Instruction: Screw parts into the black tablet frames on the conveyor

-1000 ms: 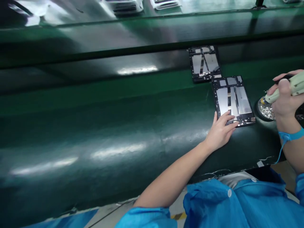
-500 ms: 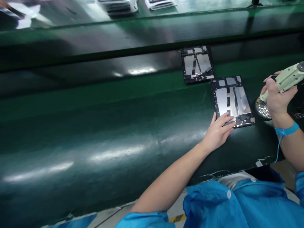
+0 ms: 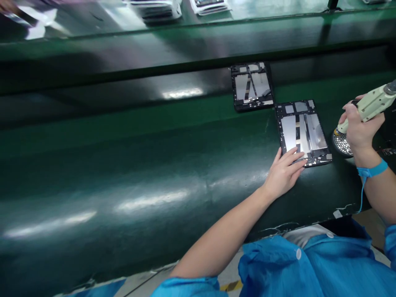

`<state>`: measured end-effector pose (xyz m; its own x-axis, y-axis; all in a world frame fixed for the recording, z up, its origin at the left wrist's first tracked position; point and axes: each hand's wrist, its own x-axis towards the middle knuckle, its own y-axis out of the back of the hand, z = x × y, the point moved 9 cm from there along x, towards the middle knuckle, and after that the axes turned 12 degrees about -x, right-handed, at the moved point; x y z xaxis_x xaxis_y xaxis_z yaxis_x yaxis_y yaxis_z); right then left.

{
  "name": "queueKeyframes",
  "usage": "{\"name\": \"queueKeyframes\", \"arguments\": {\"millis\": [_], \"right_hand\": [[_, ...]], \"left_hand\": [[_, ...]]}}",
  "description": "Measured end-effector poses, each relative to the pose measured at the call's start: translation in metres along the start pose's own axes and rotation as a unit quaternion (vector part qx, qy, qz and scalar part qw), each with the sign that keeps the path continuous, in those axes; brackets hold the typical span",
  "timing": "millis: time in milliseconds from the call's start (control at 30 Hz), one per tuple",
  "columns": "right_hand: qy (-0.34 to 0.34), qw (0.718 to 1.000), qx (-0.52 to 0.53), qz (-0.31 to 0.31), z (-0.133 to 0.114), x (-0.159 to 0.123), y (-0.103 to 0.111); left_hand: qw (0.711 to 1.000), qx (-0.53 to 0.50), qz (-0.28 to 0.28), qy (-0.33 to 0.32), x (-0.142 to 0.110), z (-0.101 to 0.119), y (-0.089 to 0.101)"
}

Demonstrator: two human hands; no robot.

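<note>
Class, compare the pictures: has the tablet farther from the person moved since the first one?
Yes. The farther tablet has shifted left, judged against the dark post at the top of the view.

The left arm (image 3: 222, 235) was extended diagonally forward, the left hand (image 3: 283, 175) palm down with its fingers (image 3: 293, 157) slightly spread. The right hand (image 3: 361, 130), well apart, was curled in a grip, its forearm (image 3: 380, 192) angled forward.
</note>
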<state>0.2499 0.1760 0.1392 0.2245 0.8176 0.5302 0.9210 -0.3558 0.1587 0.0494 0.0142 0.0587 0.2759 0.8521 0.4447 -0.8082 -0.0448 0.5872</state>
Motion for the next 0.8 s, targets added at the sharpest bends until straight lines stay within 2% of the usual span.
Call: {"name": "queueKeyframes", "arguments": {"millis": [267, 433, 500, 600, 700, 800], "right_hand": [[0.011, 1.0, -0.007, 0.004, 0.003, 0.001, 0.004], [0.056, 0.997, 0.052, 0.017, -0.034, -0.004, 0.011], [0.064, 0.993, 0.098, -0.014, -0.055, -0.016, 0.004], [0.056, 0.981, 0.149, -0.111, -0.078, -0.042, -0.019], [0.047, 0.964, 0.165, -0.202, -0.086, -0.068, -0.04], [0.039, 0.954, 0.176, -0.237, -0.082, -0.08, -0.05]], "left_hand": [[0.998, 0.048, 0.035, 0.035, 0.0, -0.004, 0.005], [0.997, 0.058, 0.042, 0.037, 0.003, -0.006, 0.005], [0.997, 0.055, 0.038, 0.034, 0.004, -0.006, 0.003], [0.997, 0.054, 0.032, 0.039, 0.006, -0.005, 0.002], [0.997, 0.06, 0.021, 0.054, 0.007, -0.006, 0.001], [0.996, 0.063, 0.013, 0.064, 0.008, -0.006, 0.0]]}}
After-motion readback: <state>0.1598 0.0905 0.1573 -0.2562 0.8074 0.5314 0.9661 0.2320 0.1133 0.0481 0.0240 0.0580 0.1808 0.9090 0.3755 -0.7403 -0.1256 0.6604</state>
